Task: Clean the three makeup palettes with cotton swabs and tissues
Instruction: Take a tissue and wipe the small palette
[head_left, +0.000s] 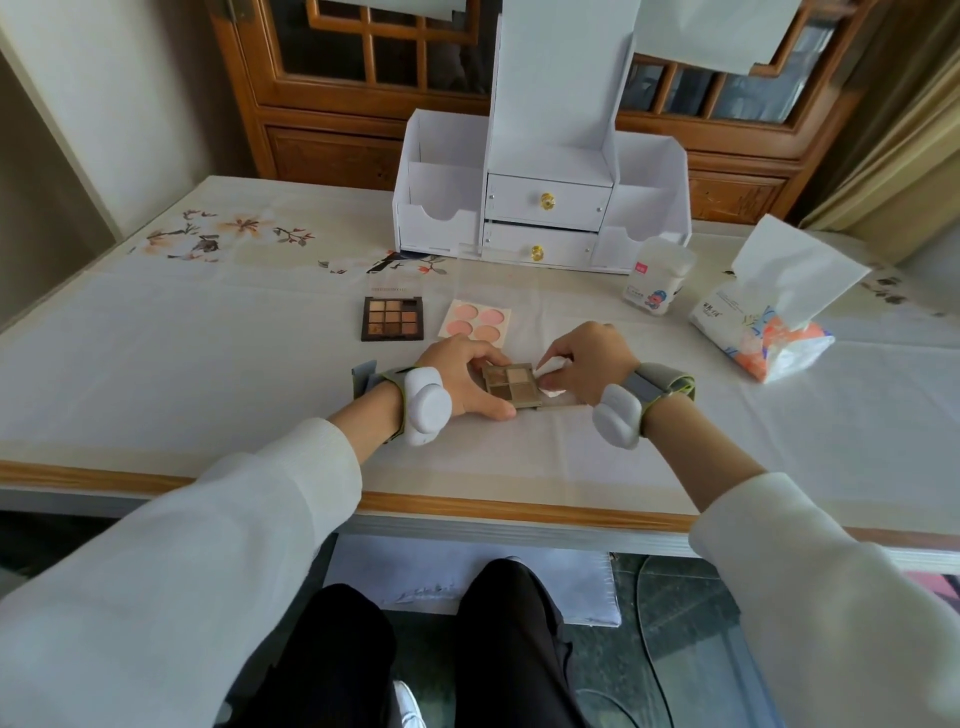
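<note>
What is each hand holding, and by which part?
The left hand grips the four-pan palette by its left edge; the right hand pinches a folded tissue at the palette's right edge.

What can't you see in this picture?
Head view:
Inside the drawers: shut fronts hide it.
Writing on the swab tub: too small.
Left side of the small palette: the left hand covers it.
Most of the tissue: the right hand hides it.

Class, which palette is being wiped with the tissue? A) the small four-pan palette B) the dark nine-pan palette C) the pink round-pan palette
A: the left hand steadies the small four-pan palette while the right hand holds a tissue against it.
</note>
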